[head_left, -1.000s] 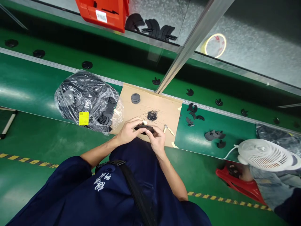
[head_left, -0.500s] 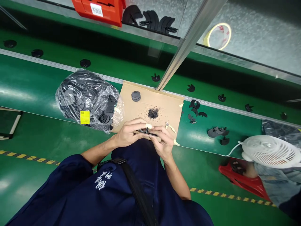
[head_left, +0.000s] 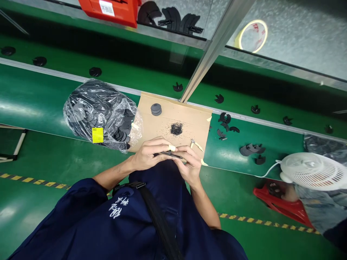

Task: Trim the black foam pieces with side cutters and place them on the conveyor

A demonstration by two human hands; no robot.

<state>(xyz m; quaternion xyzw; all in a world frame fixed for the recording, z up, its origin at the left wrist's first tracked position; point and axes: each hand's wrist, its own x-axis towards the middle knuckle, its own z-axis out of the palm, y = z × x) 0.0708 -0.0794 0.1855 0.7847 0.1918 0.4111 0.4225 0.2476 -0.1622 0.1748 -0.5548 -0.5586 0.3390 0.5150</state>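
Between my two hands is a thin black plastic part (head_left: 172, 155), seen almost edge-on. My left hand (head_left: 148, 154) pinches its left end, and a pale wrap covers one fingertip. On the other end the fingers of my right hand (head_left: 189, 164) are closed. Much of the part is hidden behind the fingers. Below the hands lies a cardboard sheet (head_left: 151, 130) with a heap of small black bits (head_left: 176, 129). A small stack of dark round discs (head_left: 156, 109) rests on its far left. Nippers with pale handles (head_left: 197, 145) lie just beyond my right hand.
At left a clear plastic bag (head_left: 94, 108) holds many dark discs. Black parts (head_left: 223, 124) lie right of the cardboard, and others ride the green belt (head_left: 135, 72) behind a metal post (head_left: 208, 54). A white fan (head_left: 311, 168) stands at right, near a seated person's leg (head_left: 314, 206).
The black part has turned slightly in my fingers, and less of it shows at the left. Pieces on the belt appear slightly shifted, along with a small movement of the view.
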